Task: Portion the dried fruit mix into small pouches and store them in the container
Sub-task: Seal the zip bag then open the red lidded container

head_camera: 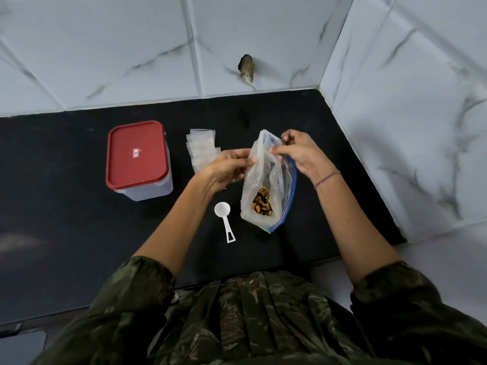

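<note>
Pulled apart too sharply, the thin bag [274, 167] could tear, or tip and spill fruit [262, 201] onto the worktop [79, 233]. The left grip [229, 167] pinches the left lip of the bag's mouth, and the right grip [297, 151] pinches the right lip. The fruit sits at the bag's bottom, well below both and nearer the person. The scoop [224, 217] lies just left.

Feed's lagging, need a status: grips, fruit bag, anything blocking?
Left grip and right grip both pinching the zip bag at its mouth. Dried fruit mix at bag bottom. Container lid on; pouches, scoop untouched. Nothing blocking.
</note>
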